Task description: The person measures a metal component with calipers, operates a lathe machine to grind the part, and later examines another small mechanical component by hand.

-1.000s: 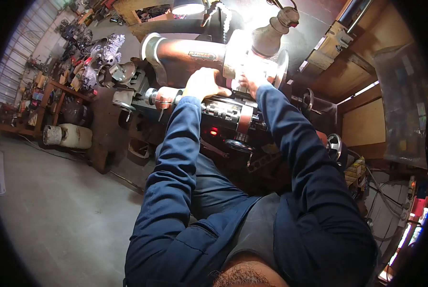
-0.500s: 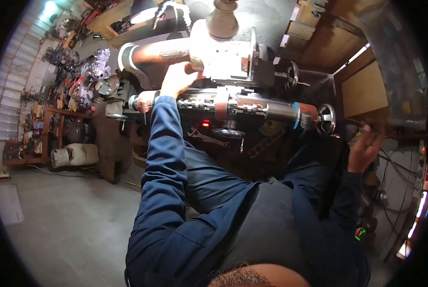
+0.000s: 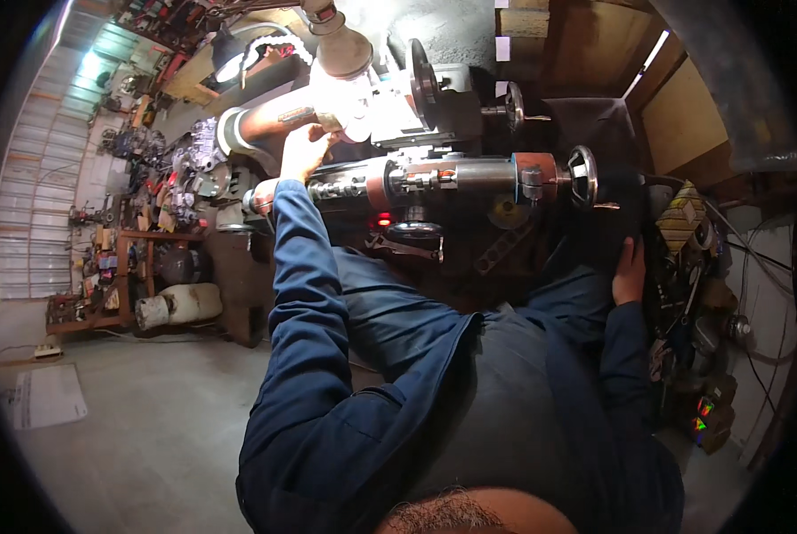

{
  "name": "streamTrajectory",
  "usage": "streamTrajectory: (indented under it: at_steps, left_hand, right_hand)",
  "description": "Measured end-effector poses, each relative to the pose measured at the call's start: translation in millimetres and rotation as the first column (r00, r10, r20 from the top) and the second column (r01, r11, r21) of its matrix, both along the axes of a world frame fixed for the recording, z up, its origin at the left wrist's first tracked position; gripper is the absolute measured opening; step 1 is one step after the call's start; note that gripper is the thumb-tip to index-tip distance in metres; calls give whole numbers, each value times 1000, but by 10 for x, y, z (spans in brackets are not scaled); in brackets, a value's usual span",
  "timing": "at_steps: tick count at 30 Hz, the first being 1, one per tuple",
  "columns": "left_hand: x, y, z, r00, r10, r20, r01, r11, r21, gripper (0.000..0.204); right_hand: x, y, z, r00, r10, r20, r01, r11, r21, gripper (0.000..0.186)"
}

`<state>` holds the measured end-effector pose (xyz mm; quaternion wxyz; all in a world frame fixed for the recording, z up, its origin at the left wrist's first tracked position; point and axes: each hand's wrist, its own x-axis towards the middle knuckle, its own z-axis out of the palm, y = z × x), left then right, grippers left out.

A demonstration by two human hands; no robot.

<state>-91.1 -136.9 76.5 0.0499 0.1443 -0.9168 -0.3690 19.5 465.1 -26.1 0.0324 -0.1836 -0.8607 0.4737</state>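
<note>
Machine [image 3: 274,123] has four round metal crank wheels [image 3: 576,166], left hand [image 3: 305,153] at it, right hand [image 3: 629,274] beside leg [image 3: 563,301], can't tell either grip.

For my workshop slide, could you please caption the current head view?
Left hand at a brightly lit machine, right hand low beside the right leg.

the grey floor [image 3: 167,400] bears a flat pale panel [image 3: 51,398] and, beside a wooden rack [image 3: 123,276], a whitish tank [image 3: 189,304].
</note>
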Motion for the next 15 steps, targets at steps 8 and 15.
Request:
streamTrajectory:
  at_steps: [8, 15]
  left_hand:
    - [1304, 257, -269, 444, 528, -724, -650, 746, 146, 29]
    - [2263, -284, -725, 424, 891, -163, -737, 444, 509, 52]
  right_hand:
    - [107, 455, -356, 994, 101, -41, -108, 969, -222, 67]
    - [42, 560, -260, 989, 148, -15, -149, 982, -114, 72]
